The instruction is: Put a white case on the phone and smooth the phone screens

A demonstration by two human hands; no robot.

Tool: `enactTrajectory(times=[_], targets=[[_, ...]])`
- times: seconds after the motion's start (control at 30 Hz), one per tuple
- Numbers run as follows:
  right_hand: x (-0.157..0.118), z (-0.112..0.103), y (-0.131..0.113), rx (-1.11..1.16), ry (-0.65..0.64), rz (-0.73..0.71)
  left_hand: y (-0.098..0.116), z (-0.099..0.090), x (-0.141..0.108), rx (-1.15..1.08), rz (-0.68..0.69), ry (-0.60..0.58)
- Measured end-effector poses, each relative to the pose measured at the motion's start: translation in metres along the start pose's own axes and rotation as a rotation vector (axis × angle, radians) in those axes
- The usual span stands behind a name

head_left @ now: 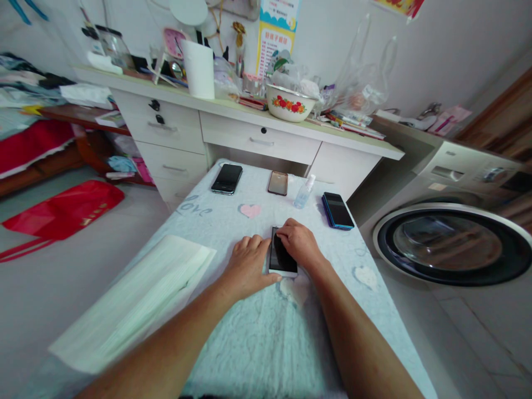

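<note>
A smartphone [283,259] with a white frame and dark screen lies face up on the cloth-covered table. Along its left side rests my left hand [248,266], fingers against the edge and thumb at the bottom corner, holding it in place. My right hand [298,239] is over the upper right of the screen, fingers bent and pressed together on the glass; whatever they may hold is hidden. Farther up the table are a clear spray bottle [305,192], a phone case [277,183], a black phone [226,179] and a blue-edged phone [338,210].
A stack of white tissue sheets [137,305] lies left on the table [249,354]. Beyond stands a white desk [166,124] with a paper roll [198,71] and a flowered bowl [290,103]. A washing machine [453,172] is at right, a red bag [66,208] on the floor.
</note>
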State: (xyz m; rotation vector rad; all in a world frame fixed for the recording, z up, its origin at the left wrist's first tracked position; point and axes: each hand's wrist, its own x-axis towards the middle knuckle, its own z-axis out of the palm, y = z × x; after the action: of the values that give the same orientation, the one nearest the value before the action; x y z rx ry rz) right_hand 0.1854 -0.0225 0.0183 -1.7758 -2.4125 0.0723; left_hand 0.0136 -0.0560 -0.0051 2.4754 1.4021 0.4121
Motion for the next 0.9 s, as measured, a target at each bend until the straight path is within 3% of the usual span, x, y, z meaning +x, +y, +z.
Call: enactTrajectory(times=[0.17, 0.5, 0.9], targets=[[0.0, 0.001, -0.001, 0.026, 0.001, -0.029, -0.001, 0.001, 0.0, 0.009, 0.009, 0.006], [0.005, 0.004, 0.006, -0.032, 0.063, 0.176, -0.001, 0.0, 0.0, 0.003, -0.002, -0.004], [0.015, 0.011, -0.004, -0.029, 0.053, 0.076, 0.001, -0.002, 0.0, -0.001, -0.009, -0.015]])
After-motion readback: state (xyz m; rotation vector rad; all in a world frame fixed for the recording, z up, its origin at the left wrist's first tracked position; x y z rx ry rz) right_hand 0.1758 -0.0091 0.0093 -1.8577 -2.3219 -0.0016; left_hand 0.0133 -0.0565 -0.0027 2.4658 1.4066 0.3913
